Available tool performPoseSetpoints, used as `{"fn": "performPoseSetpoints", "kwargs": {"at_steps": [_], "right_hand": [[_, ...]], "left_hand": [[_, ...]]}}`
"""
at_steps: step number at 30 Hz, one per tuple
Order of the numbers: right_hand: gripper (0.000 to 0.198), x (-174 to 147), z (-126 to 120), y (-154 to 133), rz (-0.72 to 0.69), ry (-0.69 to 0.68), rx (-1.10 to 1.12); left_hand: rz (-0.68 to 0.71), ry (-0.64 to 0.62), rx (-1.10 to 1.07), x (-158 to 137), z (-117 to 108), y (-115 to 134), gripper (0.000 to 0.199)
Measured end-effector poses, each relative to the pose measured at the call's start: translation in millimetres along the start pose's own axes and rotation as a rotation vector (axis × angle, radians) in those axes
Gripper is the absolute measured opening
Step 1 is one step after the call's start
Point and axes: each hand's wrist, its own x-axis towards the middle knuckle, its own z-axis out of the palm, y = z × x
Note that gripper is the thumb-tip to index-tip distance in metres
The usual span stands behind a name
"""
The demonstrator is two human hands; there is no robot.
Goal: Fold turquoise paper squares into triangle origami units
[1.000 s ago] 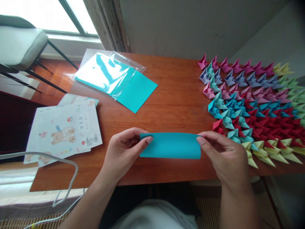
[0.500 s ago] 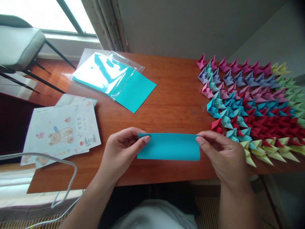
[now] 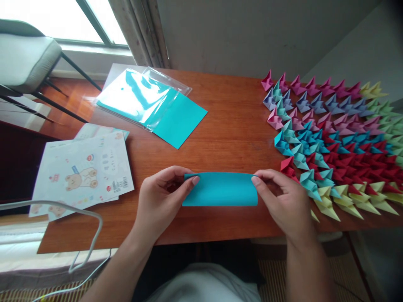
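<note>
Across the wooden table (image 3: 226,126), folded paper figures (image 3: 346,165) crowd the right side. Over its near edge, the left hand (image 3: 159,199) and right hand (image 3: 285,201) each keep a closed, pinching grip on an upper corner of the curved blue paper (image 3: 222,191). Mismatched corners could make a crooked crease; a slack grip might let it spring open.

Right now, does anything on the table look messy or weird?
A little: the bear-print sheets overlap crookedly and stick out past the left edge of the table. The turquoise paper pokes partway out of its clear sleeve. The held blue sheet shows no visible tears.
</note>
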Motion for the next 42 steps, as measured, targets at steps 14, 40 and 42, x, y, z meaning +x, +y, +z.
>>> {"fn": "performPoseSetpoints", "kwargs": {"at_steps": [14,40,42], "right_hand": [[0.011,22.8,20.7,6.7,-0.157,-0.047,-0.458],[0.026,29.2,30.8,-31.9,-0.083,-0.153,-0.860],[0.023,29.5,32.9,-34.5,-0.090,-0.156,-0.844]], "left_hand": [[0.332,0.019,0.877,15.8,17.4,2.5,0.007],[0.457,-0.123,1.194,15.1,33.2,16.5,0.010],[0.453,-0.133,1.204,16.1,36.6,18.2,0.011]]}}
